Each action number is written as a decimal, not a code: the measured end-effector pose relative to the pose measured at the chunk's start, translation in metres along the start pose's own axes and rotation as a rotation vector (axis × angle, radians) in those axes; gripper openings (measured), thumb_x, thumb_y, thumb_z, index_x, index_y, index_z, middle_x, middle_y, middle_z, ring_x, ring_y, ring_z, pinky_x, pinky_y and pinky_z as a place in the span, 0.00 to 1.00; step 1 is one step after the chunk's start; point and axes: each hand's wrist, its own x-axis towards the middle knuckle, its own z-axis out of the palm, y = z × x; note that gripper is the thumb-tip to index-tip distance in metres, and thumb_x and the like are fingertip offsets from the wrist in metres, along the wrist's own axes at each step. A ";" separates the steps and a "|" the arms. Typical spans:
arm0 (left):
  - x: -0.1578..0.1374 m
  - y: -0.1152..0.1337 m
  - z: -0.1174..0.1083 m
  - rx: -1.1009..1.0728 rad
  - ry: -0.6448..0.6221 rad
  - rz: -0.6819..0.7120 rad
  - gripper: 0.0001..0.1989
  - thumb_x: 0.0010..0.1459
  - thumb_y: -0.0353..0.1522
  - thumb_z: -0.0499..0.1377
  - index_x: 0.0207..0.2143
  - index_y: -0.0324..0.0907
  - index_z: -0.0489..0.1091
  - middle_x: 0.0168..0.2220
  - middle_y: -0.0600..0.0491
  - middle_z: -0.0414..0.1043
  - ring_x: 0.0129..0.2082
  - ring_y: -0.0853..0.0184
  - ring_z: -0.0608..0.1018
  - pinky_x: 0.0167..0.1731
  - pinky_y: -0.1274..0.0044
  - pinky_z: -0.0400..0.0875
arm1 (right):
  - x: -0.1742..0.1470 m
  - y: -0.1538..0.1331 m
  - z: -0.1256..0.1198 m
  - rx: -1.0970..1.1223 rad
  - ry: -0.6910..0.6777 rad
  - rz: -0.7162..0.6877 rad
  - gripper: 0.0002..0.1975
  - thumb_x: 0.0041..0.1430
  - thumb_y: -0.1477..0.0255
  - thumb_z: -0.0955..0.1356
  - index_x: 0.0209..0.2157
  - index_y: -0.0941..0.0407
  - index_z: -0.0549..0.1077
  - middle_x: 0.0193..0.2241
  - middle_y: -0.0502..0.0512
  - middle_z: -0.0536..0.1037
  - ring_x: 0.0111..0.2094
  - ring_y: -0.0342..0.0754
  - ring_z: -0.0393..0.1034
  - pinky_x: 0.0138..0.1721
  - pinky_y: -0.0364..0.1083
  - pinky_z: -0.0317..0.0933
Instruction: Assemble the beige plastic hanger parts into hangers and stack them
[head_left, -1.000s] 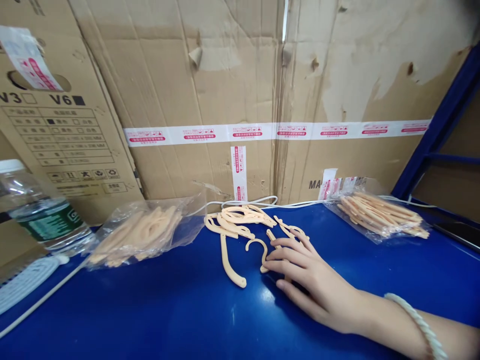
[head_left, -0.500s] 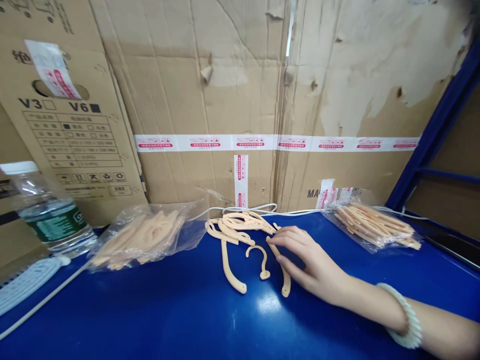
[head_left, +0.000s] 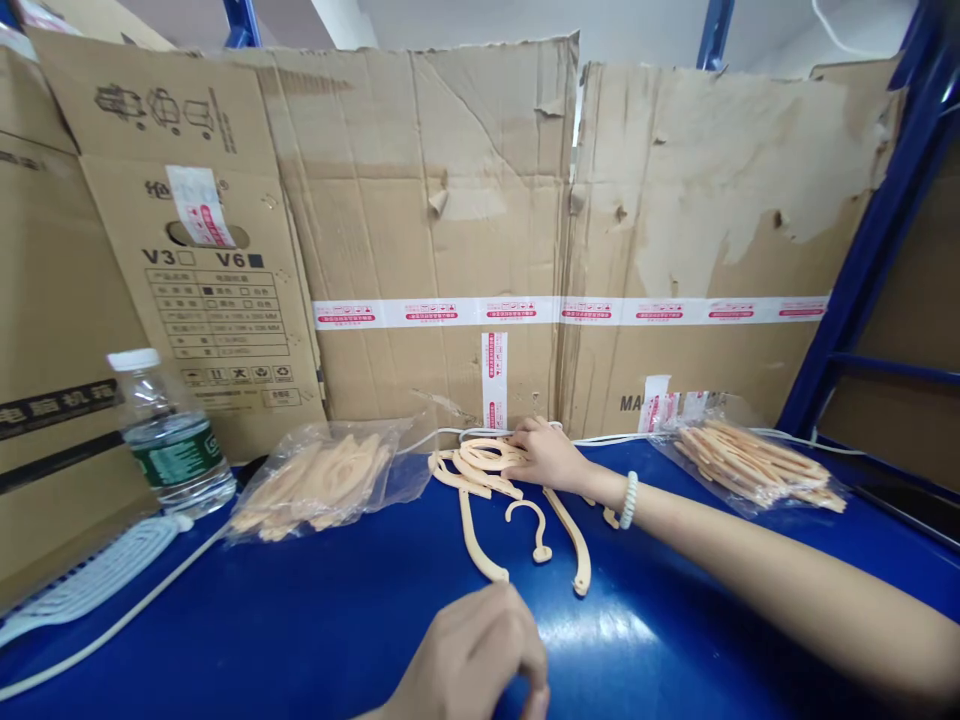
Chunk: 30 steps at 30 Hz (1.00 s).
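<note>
My right hand [head_left: 551,458], with a pale beaded bracelet [head_left: 629,500] on the wrist, reaches over the back of the table. Its bent fingers close at the right edge of a pile of beige plastic clothes hanger parts [head_left: 480,457]; the fingertips are partly hidden. In front of the pile lie a curved hanger arm [head_left: 474,535], a hanger hook [head_left: 539,530] and a second curved arm [head_left: 571,545]. My left hand [head_left: 480,645] is low in the middle, blurred, its fingers curled in. It is close to the left arm's near end, and its palm is out of sight.
Clear bags of beige parts stand left [head_left: 322,480] and right [head_left: 750,465]. At the left are a water bottle [head_left: 176,450] and a pale blue hairbrush [head_left: 97,575]. A white cable [head_left: 112,625] crosses the blue table. Cardboard sheets [head_left: 435,240] wall off the back.
My right hand has moved back and left, from beside the right hanger arm to the pile. My left hand has come into view at the bottom. The camera view has tilted up.
</note>
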 end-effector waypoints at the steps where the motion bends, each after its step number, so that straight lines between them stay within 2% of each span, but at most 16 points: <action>1: 0.009 0.001 -0.001 0.020 -0.027 0.051 0.07 0.56 0.23 0.54 0.32 0.44 0.65 0.26 0.54 0.70 0.25 0.68 0.72 0.26 0.76 0.70 | 0.000 0.000 0.001 0.027 0.014 0.013 0.15 0.59 0.67 0.68 0.40 0.64 0.77 0.40 0.59 0.75 0.50 0.60 0.68 0.50 0.53 0.59; 4: 0.024 0.004 -0.004 0.076 -0.051 0.086 0.12 0.48 0.19 0.52 0.32 0.44 0.60 0.25 0.54 0.69 0.24 0.69 0.71 0.24 0.78 0.67 | 0.003 0.006 0.003 0.138 0.045 0.063 0.15 0.58 0.68 0.69 0.44 0.63 0.76 0.40 0.58 0.77 0.48 0.57 0.71 0.49 0.52 0.61; 8: 0.022 0.005 -0.005 0.041 -0.086 0.101 0.14 0.46 0.19 0.52 0.34 0.44 0.60 0.26 0.54 0.70 0.25 0.69 0.72 0.25 0.79 0.67 | 0.004 0.016 -0.003 0.340 0.069 0.153 0.19 0.55 0.70 0.71 0.48 0.62 0.73 0.41 0.62 0.79 0.41 0.53 0.75 0.43 0.49 0.67; 11: 0.018 0.005 -0.007 -0.006 -0.035 -0.061 0.14 0.48 0.19 0.52 0.35 0.45 0.60 0.29 0.55 0.68 0.27 0.69 0.72 0.29 0.79 0.69 | -0.018 0.012 -0.018 0.494 0.047 0.196 0.18 0.59 0.64 0.67 0.46 0.62 0.73 0.37 0.61 0.80 0.33 0.49 0.75 0.34 0.47 0.69; 14: 0.018 0.007 -0.007 -0.008 0.077 -0.255 0.11 0.55 0.22 0.52 0.37 0.45 0.61 0.32 0.54 0.66 0.27 0.70 0.70 0.29 0.78 0.69 | -0.055 -0.006 -0.037 0.631 0.021 0.251 0.21 0.58 0.59 0.68 0.45 0.61 0.72 0.32 0.57 0.79 0.27 0.44 0.71 0.28 0.44 0.67; 16: 0.020 0.008 -0.007 0.011 0.171 -0.336 0.09 0.58 0.24 0.53 0.39 0.45 0.62 0.30 0.56 0.64 0.25 0.71 0.69 0.26 0.79 0.67 | -0.078 -0.023 -0.047 0.828 0.024 0.385 0.20 0.55 0.59 0.71 0.43 0.59 0.72 0.28 0.52 0.76 0.24 0.41 0.67 0.25 0.42 0.64; 18: 0.023 0.009 -0.006 0.024 0.222 -0.389 0.09 0.60 0.27 0.55 0.43 0.46 0.63 0.27 0.59 0.61 0.24 0.71 0.68 0.23 0.81 0.66 | -0.095 -0.039 -0.049 0.924 0.014 0.468 0.19 0.52 0.58 0.73 0.37 0.58 0.72 0.25 0.49 0.73 0.22 0.40 0.64 0.24 0.40 0.62; 21: 0.025 0.009 -0.006 0.032 0.169 -0.422 0.13 0.58 0.29 0.60 0.45 0.47 0.67 0.26 0.60 0.62 0.21 0.73 0.67 0.21 0.82 0.65 | -0.108 -0.056 -0.042 1.016 -0.026 0.490 0.18 0.52 0.57 0.73 0.33 0.58 0.72 0.22 0.47 0.69 0.22 0.39 0.61 0.23 0.40 0.58; 24: 0.026 0.009 -0.006 0.058 0.108 -0.397 0.10 0.56 0.30 0.63 0.42 0.46 0.73 0.25 0.60 0.65 0.18 0.75 0.66 0.20 0.83 0.64 | -0.114 -0.064 -0.032 1.079 -0.053 0.481 0.18 0.51 0.58 0.74 0.33 0.58 0.72 0.21 0.46 0.67 0.21 0.38 0.59 0.23 0.39 0.57; 27: 0.025 0.009 -0.006 0.096 0.080 -0.388 0.06 0.57 0.31 0.63 0.39 0.46 0.76 0.20 0.61 0.63 0.17 0.75 0.66 0.20 0.83 0.64 | -0.117 -0.065 -0.028 1.110 -0.080 0.495 0.17 0.51 0.60 0.74 0.33 0.58 0.73 0.21 0.46 0.69 0.21 0.38 0.61 0.23 0.39 0.60; 30: 0.022 0.009 -0.005 0.072 0.068 -0.452 0.05 0.61 0.33 0.59 0.40 0.46 0.73 0.18 0.62 0.62 0.17 0.74 0.68 0.19 0.84 0.64 | -0.115 -0.062 -0.031 1.150 -0.130 0.556 0.18 0.49 0.61 0.75 0.36 0.58 0.73 0.21 0.46 0.71 0.20 0.38 0.64 0.21 0.38 0.61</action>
